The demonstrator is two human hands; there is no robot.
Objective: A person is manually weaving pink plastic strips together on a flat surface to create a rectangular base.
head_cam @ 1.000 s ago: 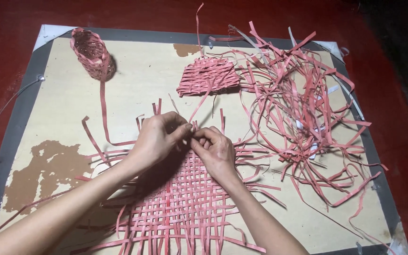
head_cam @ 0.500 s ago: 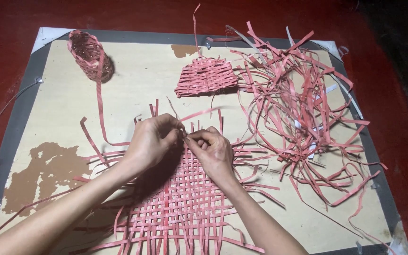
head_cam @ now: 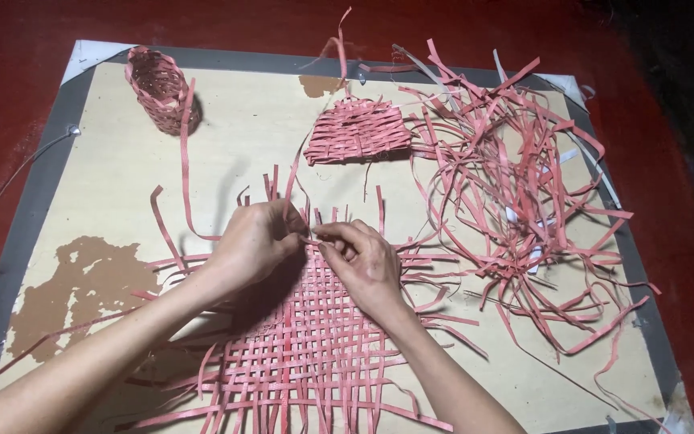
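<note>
- Two bare forearms reach in from the near edge of the board (head_cam: 66, 145), a pale sheet with a grey border lying on a red floor (head_cam: 684, 241).
- A flat mat (head_cam: 315, 362) of woven pink strips lies at the middle of the near edge, its loose ends fanning out on all sides.
- The left hand (head_cam: 255, 245) rests knuckles-up on the mat's far edge, fingers curled and closed, pinching a pink strip (head_cam: 309, 239) with the thumb.
- The right hand (head_cam: 367, 261) lies just beside it, wrist bent, thumb and forefinger pressed shut on the same strip; the fingertips of both hands meet there.
- A brown patch (head_cam: 82, 281) where the board's surface has peeled shows near the left edge, beside the left forearm.
- A tangled heap of loose pink strips (head_cam: 516, 185) fills the right side of the board up to the far right corner.
- A small woven piece (head_cam: 359, 133), domed and pink, sits near the far edge at the middle.
- A small open-weave basket (head_cam: 158, 88) stands tilted at the far left corner, one long strip trailing from it toward the mat.
- Bare board lies open between the basket and the hands.
</note>
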